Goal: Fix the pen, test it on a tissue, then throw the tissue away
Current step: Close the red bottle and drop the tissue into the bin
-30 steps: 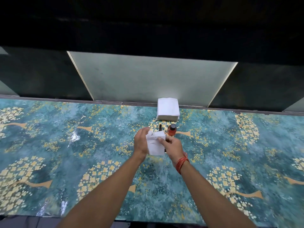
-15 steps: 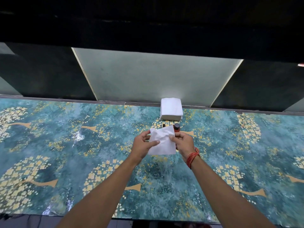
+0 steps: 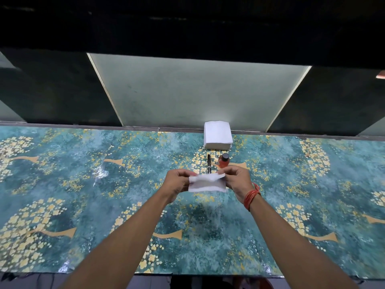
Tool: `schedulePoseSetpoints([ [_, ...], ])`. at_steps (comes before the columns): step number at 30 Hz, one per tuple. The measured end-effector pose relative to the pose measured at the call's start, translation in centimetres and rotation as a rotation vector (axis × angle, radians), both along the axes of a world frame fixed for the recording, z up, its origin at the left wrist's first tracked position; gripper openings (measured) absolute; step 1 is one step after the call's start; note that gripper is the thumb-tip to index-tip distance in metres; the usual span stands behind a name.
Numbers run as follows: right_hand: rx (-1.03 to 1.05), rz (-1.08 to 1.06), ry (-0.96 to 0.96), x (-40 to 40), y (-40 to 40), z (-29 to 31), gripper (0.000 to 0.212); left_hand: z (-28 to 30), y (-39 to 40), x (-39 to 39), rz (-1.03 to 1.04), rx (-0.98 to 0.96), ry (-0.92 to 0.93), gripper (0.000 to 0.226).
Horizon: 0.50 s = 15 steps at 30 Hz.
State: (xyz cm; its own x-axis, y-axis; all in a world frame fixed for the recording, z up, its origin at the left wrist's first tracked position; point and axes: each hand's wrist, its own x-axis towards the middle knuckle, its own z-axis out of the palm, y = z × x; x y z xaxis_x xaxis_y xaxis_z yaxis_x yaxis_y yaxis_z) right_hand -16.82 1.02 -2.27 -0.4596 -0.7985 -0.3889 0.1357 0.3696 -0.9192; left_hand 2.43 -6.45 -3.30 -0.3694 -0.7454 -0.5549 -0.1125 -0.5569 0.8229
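I hold one white tissue (image 3: pixel 206 183) stretched flat between both hands above the table. My left hand (image 3: pixel 177 183) pinches its left edge and my right hand (image 3: pixel 236 180), with red threads round the wrist, pinches its right edge. Just beyond the tissue a black pen (image 3: pixel 209 163) lies on the table, pointing away from me. A small orange bottle with a black cap (image 3: pixel 224 160) stands to the right of the pen.
A stack of white tissues (image 3: pixel 217 137) sits at the table's far edge, behind the pen and bottle. The table (image 3: pixel 83 184) has a glossy teal cover with yellow tree patterns. Dark panels and a pale panel rise behind it.
The tissue was bunched between my hands a second ago. I have spread it out and tipped it nearly flat, which uncovers the pen and bottle behind it.
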Motion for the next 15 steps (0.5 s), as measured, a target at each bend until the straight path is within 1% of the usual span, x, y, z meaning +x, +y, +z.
schedulePoseSetpoints([
  [2,0.004,0.011,-0.037,0.0,0.3,0.0,0.028,0.0,-0.2,0.1,0.024,-0.004,-0.005,0.025],
  [4,0.009,0.028,-0.056,0.0,0.6,0.1,0.031,0.3,-0.2,0.2,0.013,0.013,0.010,0.021],
  [6,0.011,0.051,-0.061,-0.1,0.8,0.2,0.035,0.6,-0.1,0.4,0.015,0.078,0.058,0.012],
  [7,0.006,0.066,-0.060,-0.1,0.9,0.2,0.036,0.7,-0.1,0.5,0.017,0.128,0.101,0.013],
  [9,-0.007,0.114,-0.058,-0.2,1.0,0.4,0.036,0.8,-0.3,0.5,-0.006,0.237,0.165,0.022],
  [11,-0.011,0.184,-0.051,-0.2,1.1,0.8,0.035,1.1,-0.3,0.2,-0.117,0.277,0.128,0.028],
  [13,-0.003,0.243,-0.035,0.0,1.1,1.1,0.034,1.3,0.0,-0.4,-0.283,0.243,0.047,0.031],
  [15,0.010,0.223,0.000,0.1,1.1,0.8,0.027,1.2,0.5,-1.2,-0.367,0.180,-0.019,0.029],
])
